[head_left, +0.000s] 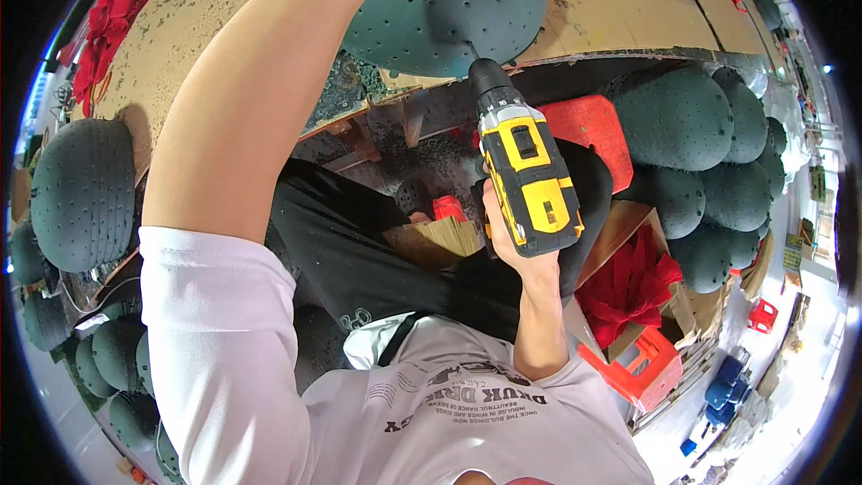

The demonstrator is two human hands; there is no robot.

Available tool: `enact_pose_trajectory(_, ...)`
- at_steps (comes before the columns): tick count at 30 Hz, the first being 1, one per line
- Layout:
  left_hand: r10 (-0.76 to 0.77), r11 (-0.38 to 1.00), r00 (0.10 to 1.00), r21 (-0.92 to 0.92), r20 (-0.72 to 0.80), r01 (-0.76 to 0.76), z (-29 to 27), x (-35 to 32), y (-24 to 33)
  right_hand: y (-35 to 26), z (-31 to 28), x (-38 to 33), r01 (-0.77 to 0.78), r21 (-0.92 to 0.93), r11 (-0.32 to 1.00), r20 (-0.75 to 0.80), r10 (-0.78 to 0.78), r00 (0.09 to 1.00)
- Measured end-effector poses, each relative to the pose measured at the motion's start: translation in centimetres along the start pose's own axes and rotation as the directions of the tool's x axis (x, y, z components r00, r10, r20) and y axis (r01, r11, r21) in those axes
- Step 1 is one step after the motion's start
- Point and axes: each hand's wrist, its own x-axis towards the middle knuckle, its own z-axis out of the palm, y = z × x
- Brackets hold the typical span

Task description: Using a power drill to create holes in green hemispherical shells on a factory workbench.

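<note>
On the tan workbench (620, 9), we see the dark green perforated foam dome (449, 4); the right hand (507, 233) grips a yellow-and-black cordless drill (525, 171) touching its near edge, while the left hand's grasp is hidden.

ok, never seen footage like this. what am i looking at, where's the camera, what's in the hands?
One picture, from a fisheye camera worn on a person's head, looking down at their own arms; edges bend because of the lens. No robot here. The right hand grips a yellow and black cordless drill, its bit touching a dark green dotted foam dome that lies on a worn wooden workbench. The left arm reaches up to that dome; its hand is out of frame. More green domes are stacked at the right, beside red bows in a cardboard box.
</note>
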Motion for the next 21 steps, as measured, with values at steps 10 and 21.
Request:
enact_pose_trajectory(10,0.036,0.998,0.999,0.052,0.012,-0.037,0.0,-0.2,-0.3,-0.9,-0.5,-0.4,0.034,-0.076,0.997,0.0,-0.034,0.999)
enact_pose_trajectory(21,0.161,0.963,0.986,0.211,0.053,-0.169,0.0,-0.1,-0.3,1.6,1.9,2.3,-0.038,0.141,0.989,-0.016,0.041,0.999)
